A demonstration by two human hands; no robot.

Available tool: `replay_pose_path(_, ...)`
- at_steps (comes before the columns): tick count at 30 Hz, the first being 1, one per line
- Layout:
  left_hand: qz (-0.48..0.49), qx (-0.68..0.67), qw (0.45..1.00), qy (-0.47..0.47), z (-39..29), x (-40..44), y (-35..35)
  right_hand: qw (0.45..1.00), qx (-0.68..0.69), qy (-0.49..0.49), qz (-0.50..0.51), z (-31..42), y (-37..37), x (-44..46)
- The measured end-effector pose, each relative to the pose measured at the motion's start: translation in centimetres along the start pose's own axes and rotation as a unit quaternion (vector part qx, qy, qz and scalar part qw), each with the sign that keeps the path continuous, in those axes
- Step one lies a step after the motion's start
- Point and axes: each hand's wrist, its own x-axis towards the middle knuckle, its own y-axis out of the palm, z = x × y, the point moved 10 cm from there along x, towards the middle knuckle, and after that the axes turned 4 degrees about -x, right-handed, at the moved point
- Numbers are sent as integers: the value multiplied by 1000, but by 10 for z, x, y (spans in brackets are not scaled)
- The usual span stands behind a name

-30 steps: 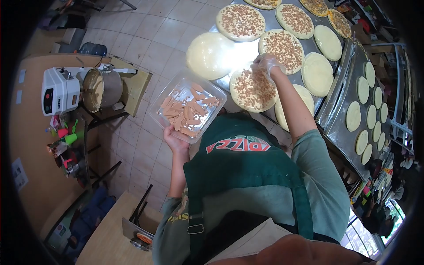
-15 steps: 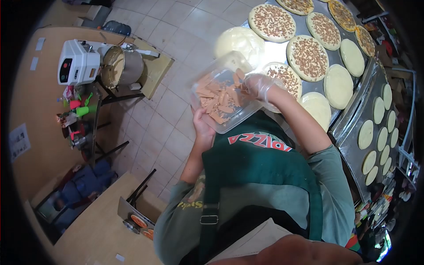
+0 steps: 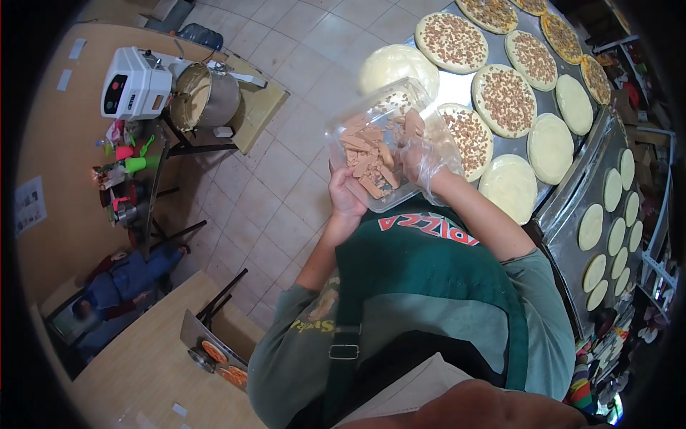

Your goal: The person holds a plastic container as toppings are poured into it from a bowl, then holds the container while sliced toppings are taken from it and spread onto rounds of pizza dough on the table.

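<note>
Dk grn apron w/ PIZZA print, grey-grn tee, clear glove

My left hand grips a tub of clear, glossy plastic; a thin, wrinkled, see-through plastic glove covers my right hand. The slabs inside look matt and crumbly. Smooth, shiny dough rounds lie on a grey metal tray at far right. My apron is matt cloth.
</note>
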Motion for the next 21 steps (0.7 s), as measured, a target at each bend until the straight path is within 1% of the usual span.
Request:
replay_pose_path(1, 1, -25, 1000, -17, 3, 0, 1, 997, -24, 14, 74, -1, 14, -5)
replay_pose_path(2, 1, -26, 1000, -15, 2, -1, 3, 997, -25, 13, 74, 3, 12, -8)
replay_pose_path(4, -11, 25, 1000, 2, -1, -5, 9, 981, -168, -48, 82, 22, 7, -13)
replay_pose_path(5, -10, 24, 1000, 3, -1, -7, 15, 981, -169, -48, 81, 26, 4, -14)
replay_pose_path(6, 3, 42, 999, 12, -3, -8, 24, 985, -152, -81, -22, 39, -18, -14)
replay_pose_path(7, 17, 60, 998, 22, -4, -9, 30, 976, -134, -113, -126, 52, -41, -19)
replay_pose_path(11, 45, 93, 995, -8, 7, -15, 43, 968, -164, -144, -123, 76, -43, -22)
replay_pose_path(13, 10, 125, 992, -30, 10, -18, 42, 921, -263, -271, -97, 101, -24, -37)
replay_pose_path(14, 11, 124, 992, -29, 11, -16, 35, 920, -264, -272, -97, 100, -23, -39)
replay_pose_path(16, -12, 74, 994, -82, 21, -13, 10, 917, -286, -276, 21, 86, 8, -39)
replay_pose_path(17, -12, 73, 994, -83, 22, -13, 14, 926, -218, -308, -24, 89, 9, -42)
replay_pose_path(18, -5, 62, 996, -58, 18, -13, 22, 926, -219, -307, -23, 82, 11, -42)
replay_pose_path(19, 3, 51, 998, -33, 13, -13, 27, 949, -190, -247, 38, 74, 11, -38)
replay_pose_path(20, 2, 49, 998, -32, 12, -13, 28, 965, -160, -184, 99, 65, 12, -36)
replay_pose_path(21, -9, 40, 999, -25, 9, -12, 27, 964, -161, -185, 101, 67, 6, -40)
